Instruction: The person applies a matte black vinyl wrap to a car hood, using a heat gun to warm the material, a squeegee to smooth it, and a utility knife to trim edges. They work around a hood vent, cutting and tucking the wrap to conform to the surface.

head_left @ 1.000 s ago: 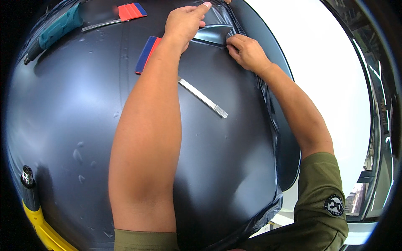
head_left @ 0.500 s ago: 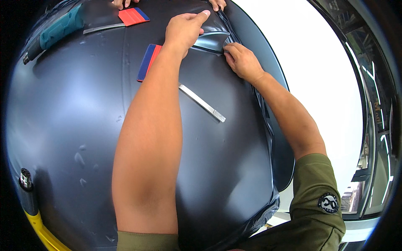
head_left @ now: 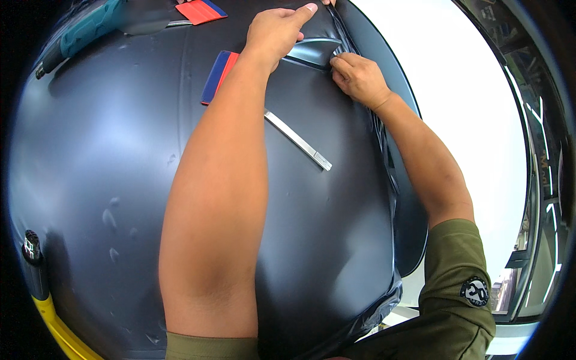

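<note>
A dark matte film-covered panel [head_left: 102,156] fills most of the view. At its upper right, my left hand [head_left: 273,37] is held over a curved recess [head_left: 309,53], fingers curled with thumb extended; whatever it grips is hidden. My right hand [head_left: 357,78] pinches the gathered dark film [head_left: 340,45] at the recess's right end. A red-and-blue squeegee [head_left: 216,77] lies partly under my left wrist, and a slim silver cutter [head_left: 297,139] lies below my hands, running out from under my left forearm.
A teal heat gun [head_left: 87,33], a second red squeegee [head_left: 198,12] on a metal strip and another person's fingertips [head_left: 327,2] are along the top. A yellow-and-black tool [head_left: 51,312] sits at lower left. A white surface [head_left: 474,150] lies beyond the panel's right edge.
The other person's fingers, clearer at the top half a second ago, are now mostly out of frame. The view shifts slightly; my hands stay at the recess with much the same grip.
</note>
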{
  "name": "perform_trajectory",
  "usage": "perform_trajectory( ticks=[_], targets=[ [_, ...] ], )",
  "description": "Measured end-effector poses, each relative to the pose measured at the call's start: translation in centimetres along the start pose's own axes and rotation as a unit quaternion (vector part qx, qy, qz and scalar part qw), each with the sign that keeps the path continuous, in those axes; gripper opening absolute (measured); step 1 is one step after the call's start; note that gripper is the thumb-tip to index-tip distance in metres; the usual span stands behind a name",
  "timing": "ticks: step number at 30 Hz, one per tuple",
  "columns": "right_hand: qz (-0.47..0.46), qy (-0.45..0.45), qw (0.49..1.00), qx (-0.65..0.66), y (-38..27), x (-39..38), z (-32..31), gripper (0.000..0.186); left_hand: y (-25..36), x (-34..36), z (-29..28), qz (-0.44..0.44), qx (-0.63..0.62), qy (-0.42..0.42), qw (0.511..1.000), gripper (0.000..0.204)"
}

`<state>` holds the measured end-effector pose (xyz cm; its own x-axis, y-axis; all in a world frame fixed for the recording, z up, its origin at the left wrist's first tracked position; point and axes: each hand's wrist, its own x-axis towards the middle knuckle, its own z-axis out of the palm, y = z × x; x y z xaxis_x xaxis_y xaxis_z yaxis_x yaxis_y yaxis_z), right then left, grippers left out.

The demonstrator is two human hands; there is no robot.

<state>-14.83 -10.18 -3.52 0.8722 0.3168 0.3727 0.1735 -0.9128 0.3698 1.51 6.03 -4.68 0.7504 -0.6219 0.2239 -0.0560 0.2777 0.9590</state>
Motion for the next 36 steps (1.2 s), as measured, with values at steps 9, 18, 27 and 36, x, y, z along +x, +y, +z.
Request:
perform_trajectory(
  ticks=[9,18,27,36],
  targets=[
    [0.303,-0.02,0.937,0.173,-0.9,0.0,0.6,0.013,1.1,-0.5,0.6,-0.041,0.007,0.018,0.999,0.063],
    [0.608,-0.149,0.623,0.468,-0.2,3.2,-2.1,0.014,1.1,0.0,1.0,-0.07,-0.018,0.032,0.997,0.058],
    [0.619,-0.155,0.588,0.498,-0.3,3.5,-1.7,0.013,2.5,-1.0,1.0,-0.082,-0.024,0.034,0.996,0.058],
    [0.639,-0.144,0.558,0.51,-0.3,3.8,-1.8,0.014,2.1,-0.5,0.7,-0.076,-0.036,0.035,0.996,0.057]
  ],
)
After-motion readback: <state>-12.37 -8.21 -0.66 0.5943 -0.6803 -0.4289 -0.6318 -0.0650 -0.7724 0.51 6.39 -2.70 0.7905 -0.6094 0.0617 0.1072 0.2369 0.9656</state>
